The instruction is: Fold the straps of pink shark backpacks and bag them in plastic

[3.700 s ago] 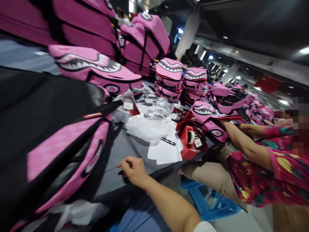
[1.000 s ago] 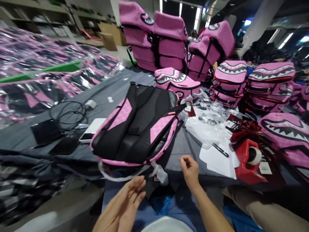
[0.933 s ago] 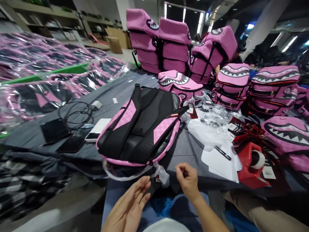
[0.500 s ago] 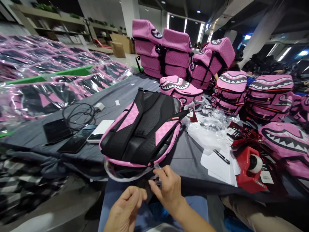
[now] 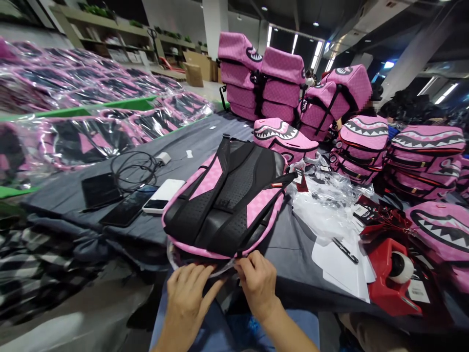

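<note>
A pink and black backpack lies on the table with its straps and padded back facing up. Clear plastic film shows along its near edge. My right hand pinches the film just below the backpack's near right corner, fingers and thumb closed. To its left, my left hand reaches the same edge, fingers stretched out against the film and thumb apart. Its fingertips are partly hidden under the backpack's edge.
Left of the backpack lie a white power bank, a dark phone and a coiled cable. To the right are crumpled plastic bags, white papers, a black cutter and a red tape dispenser. Stacked pink backpacks stand behind.
My left hand has moved up to the backpack's near edge and its fingers have straightened from a curl. My right hand stays at the film. The view has shifted slightly left.
</note>
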### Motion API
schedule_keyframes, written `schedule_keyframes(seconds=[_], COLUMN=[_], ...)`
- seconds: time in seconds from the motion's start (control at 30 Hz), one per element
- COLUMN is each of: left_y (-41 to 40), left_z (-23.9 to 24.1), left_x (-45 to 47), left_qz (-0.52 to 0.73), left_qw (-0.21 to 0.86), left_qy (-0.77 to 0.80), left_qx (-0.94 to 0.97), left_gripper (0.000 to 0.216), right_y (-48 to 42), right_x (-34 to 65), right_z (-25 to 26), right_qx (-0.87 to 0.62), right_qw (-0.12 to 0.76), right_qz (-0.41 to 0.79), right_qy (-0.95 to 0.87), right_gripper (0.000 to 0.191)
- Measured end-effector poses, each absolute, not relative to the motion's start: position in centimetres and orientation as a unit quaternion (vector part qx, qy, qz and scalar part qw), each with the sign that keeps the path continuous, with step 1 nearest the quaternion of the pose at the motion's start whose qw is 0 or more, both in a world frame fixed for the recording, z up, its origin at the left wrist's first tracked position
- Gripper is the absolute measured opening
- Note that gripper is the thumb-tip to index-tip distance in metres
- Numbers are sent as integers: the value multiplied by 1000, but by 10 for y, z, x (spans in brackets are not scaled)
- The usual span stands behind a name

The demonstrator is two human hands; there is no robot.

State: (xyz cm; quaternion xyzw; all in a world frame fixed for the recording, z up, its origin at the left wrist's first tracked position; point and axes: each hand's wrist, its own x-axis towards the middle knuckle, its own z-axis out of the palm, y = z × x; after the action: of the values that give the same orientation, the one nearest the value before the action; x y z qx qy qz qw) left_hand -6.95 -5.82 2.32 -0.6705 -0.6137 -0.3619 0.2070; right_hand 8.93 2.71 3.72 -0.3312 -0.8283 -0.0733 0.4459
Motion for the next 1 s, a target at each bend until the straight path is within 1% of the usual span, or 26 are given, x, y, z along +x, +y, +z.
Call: schedule_keyframes(seconds=[0.1, 0.17, 0.27, 0.37, 0.47, 0.57, 0.63, 0.7, 0.83, 0.9, 1.0], left_y=[-51, -48, -47, -49, -52, -52, -51, -50, -60, -70, -79], left_z=[27, 29, 33, 32, 24, 18, 20, 24, 23, 16, 7], left_x=[-69, -69, -68, -67, -69, -72, -72, -71, -67, -65, -64], left_qz=[-435, -464, -483, -481, -477, -475, -475, -477, -469, -445, -405], left_qw=[121, 78, 53, 31, -13, -44, -35, 1, 144, 195, 214], left_qy=[-613, -611, -620, -648, -677, -685, -682, -674, -624, -603, -588], left_qx=[-648, -637, -616, -589, -561, -551, -555, -565, -608, -632, -667], left_gripper=[22, 24, 31, 38, 42, 39, 36, 31, 16, 22, 31], right_y=[29, 30, 30, 29, 23, 16, 14, 16, 27, 31, 34], right_x=[86, 84, 80, 80, 86, 90, 89, 85, 76, 76, 80], right_z=[38, 35, 31, 29, 31, 31, 28, 25, 22, 21, 21], right_qx=[-316, -317, -329, -333, -280, -209, -202, -209, -198, -189, -179], right_qw=[452, 460, 487, 516, 506, 474, 452, 439, 438, 438, 434], right_qz=[-95, -99, -92, -85, -80, -70, -81, -102, -122, -127, -127], right_qy=[-829, -824, -804, -785, -812, -853, -865, -868, -868, -870, -874], right_gripper=[38, 35, 27, 25, 19, 25, 28, 26, 26, 24, 16])
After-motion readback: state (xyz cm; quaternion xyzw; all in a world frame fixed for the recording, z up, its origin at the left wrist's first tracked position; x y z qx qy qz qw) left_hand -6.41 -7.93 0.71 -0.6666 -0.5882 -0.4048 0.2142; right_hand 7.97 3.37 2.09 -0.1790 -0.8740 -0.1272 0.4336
